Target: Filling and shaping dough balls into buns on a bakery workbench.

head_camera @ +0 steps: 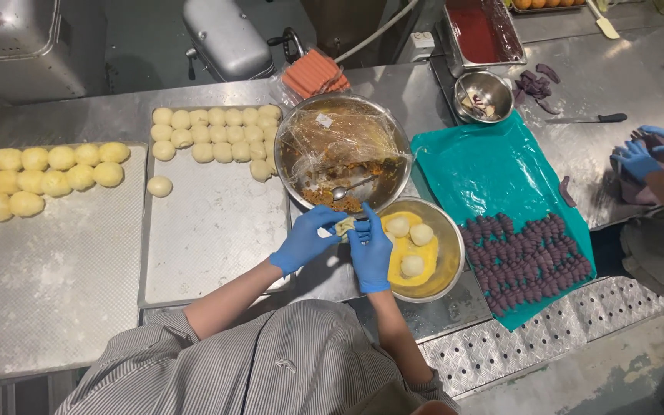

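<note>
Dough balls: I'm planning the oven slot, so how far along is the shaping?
Done: two trays hold rows of shaped dough balls. In hand: left hand and right hand pinch one dough piece. Left: three dough pieces wait in the small bowl.

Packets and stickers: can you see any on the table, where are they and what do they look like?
Sausage pack: clear plastic wrap around orange-pink sausages, behind the big steel bowl.
Label: small white rectangle stuck on the cling film covering that bowl; too small to read.
Teal plastic sheet: right of the bowls, holding rows of purple dough pieces.
No signs or screens show.
</note>
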